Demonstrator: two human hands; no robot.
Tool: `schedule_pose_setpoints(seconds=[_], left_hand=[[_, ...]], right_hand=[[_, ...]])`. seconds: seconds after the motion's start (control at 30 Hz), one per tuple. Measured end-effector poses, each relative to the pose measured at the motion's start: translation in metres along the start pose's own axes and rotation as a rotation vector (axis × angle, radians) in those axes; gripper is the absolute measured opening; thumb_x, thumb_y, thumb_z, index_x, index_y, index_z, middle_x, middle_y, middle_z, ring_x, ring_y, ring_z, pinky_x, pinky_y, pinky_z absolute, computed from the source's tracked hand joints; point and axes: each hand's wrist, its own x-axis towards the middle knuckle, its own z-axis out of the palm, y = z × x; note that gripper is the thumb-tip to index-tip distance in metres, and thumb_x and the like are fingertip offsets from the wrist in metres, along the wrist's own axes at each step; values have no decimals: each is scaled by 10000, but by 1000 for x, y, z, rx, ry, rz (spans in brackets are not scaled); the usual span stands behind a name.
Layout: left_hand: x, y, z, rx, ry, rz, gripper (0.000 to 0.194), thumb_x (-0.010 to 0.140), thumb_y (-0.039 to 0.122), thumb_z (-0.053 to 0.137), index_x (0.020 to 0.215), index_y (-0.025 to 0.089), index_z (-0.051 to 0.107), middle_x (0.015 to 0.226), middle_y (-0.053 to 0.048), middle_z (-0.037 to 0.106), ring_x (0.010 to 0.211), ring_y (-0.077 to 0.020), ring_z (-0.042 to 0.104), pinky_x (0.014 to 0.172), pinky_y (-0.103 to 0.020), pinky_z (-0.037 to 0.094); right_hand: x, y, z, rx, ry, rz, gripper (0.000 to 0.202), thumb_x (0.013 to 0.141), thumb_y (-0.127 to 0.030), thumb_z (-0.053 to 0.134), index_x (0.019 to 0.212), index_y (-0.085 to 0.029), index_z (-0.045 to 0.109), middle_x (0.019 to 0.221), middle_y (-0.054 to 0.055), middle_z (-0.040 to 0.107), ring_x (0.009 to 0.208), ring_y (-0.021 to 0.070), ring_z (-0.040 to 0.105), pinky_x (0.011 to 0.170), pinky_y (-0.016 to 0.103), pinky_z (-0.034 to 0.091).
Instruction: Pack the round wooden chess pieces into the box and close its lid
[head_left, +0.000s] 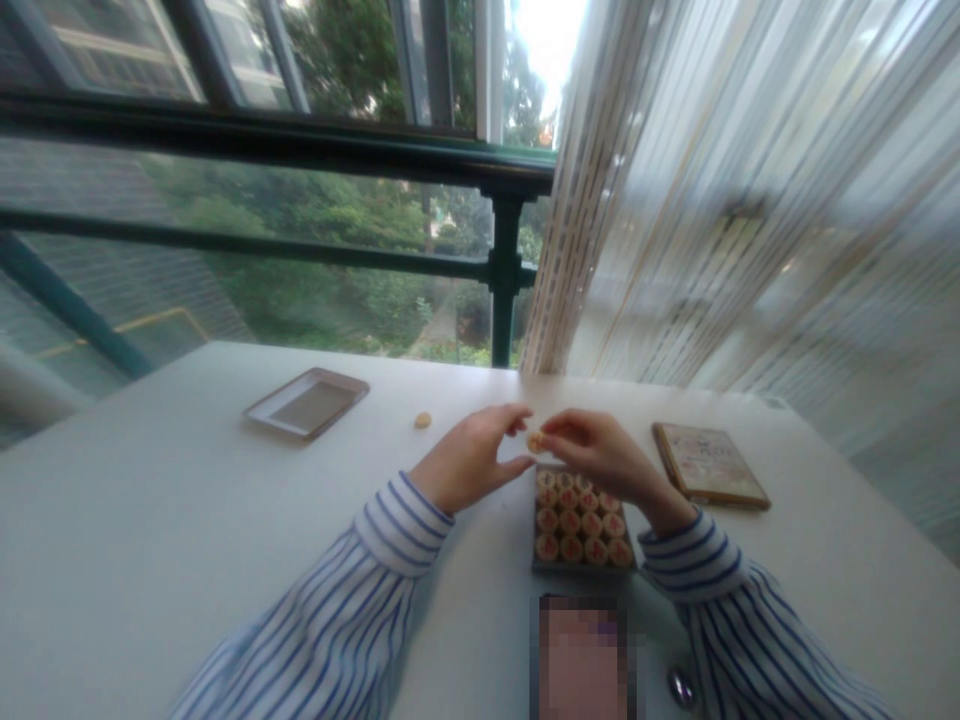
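Note:
Between the fingertips of my right hand point(600, 448) is a small round wooden piece point(535, 441), held just above the far edge of a box. My left hand point(480, 452) is beside it, thumb and fingers apart and curved toward the piece, with nothing visible in its grip. The box point(585, 570) holds rows of round wooden pieces point(570, 522) with red or dark markings; my right hand partly covers its far right corner. Another round piece point(423, 421) lies alone on the white table, left of my left hand.
An empty shallow tray point(307, 403) sits at the back left of the white table point(187, 530). At the right is a flat decorated box lid point(711, 466). Near the front are a pixelated object point(583, 660) and a small shiny oval object point(682, 688). A string curtain hangs behind.

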Motion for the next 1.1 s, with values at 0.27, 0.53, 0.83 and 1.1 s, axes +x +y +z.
schedule_pose_setpoints(seconds=[0.27,0.53,0.83,1.1], left_hand=[[-9,17,-12,196,-634,-166,345,629,525,634,638,182,607,545,3,586,488,-130,515,423,-226,322],[-20,58,4,277,-799,-130,495,476,665,634,597,185,662,535,-49,618,493,-191,586,420,-254,386],[-26,70,22,378,-825,-80,566,471,608,671,836,176,669,696,-114,683,636,-286,650,547,-356,506],[-28,69,24,376,-808,-61,544,514,635,640,794,171,678,698,-137,686,644,-301,655,558,-384,517]], right_hand=[[-6,-4,-21,-377,-140,6,171,743,-310,595,798,-166,668,660,8,644,574,102,547,511,208,388],[-5,-1,-24,-491,-163,-35,183,755,-322,578,807,-174,671,659,10,640,579,108,537,520,219,368],[-5,-1,-24,-487,-150,-33,176,753,-317,579,808,-177,670,642,5,631,566,105,532,515,220,369],[-5,-2,-24,-483,-157,-32,167,754,-314,583,807,-178,665,665,9,644,578,107,543,519,220,375]])
